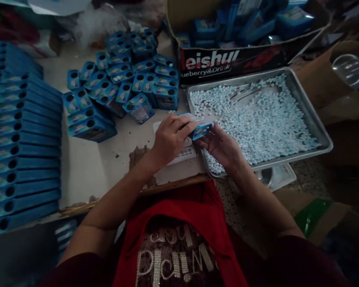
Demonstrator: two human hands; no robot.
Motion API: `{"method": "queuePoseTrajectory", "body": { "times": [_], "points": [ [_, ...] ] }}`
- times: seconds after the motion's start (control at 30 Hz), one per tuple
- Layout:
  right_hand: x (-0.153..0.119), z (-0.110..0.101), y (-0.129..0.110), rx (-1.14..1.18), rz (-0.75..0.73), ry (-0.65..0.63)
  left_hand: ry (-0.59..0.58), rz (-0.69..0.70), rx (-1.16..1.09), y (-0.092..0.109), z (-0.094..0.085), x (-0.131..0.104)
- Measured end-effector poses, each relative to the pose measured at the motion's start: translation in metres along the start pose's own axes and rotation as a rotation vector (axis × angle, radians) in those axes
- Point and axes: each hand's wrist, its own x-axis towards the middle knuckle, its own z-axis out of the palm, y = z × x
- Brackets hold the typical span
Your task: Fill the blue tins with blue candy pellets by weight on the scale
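Note:
A small blue printed box (202, 129) is held tilted over the near left corner of a metal tray (327, 145). My left hand (170, 135) is closed around the box from the left, fingers across its top. At the box's right end is my right hand (224, 147), its thumb by the end and its fingers curled beneath; whether candies are in them is hidden. Small pale blue and white pellets, like candies (266, 123), cover much of the tray. Under my left hand, a white flat device like a scale (182, 155) is partly hidden.
Several blue boxes with round dark holes (98, 83) stand in a cluster on the table (92, 167). Long stacked rows of blue boxes (26, 147) line the left side. Behind the tray sits a printed carton (209, 61) holding more blue packs. The table's worn front edge (173, 184) is near my body.

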Motion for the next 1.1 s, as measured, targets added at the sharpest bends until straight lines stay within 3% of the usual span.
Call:
{"method": "queuePoseTrajectory", "body": {
  "times": [0.2,0.37,0.5,0.73,0.87,1.1],
  "points": [
    [-0.002,-0.001,-0.009,0.063,0.036,-0.011,-0.028,-0.161,-0.028,-0.003,0.008,-0.008],
    [0.001,-0.001,-0.012,0.034,0.037,-0.028,0.037,-0.07,0.022,-0.001,-0.001,-0.009],
    [0.003,0.0,-0.01,0.044,0.01,-0.017,0.109,0.001,0.008,-0.006,0.004,-0.01],
    [0.016,-0.002,-0.015,-0.041,0.032,-0.035,0.047,-0.122,-0.011,-0.01,0.007,-0.01],
    [0.019,0.0,-0.015,-0.15,-0.007,-0.063,0.09,-0.075,-0.035,-0.007,0.001,-0.013],
    [0.019,0.01,-0.005,-0.028,0.021,-0.032,0.1,0.049,0.012,-0.012,-0.009,-0.016]
  ]
}}
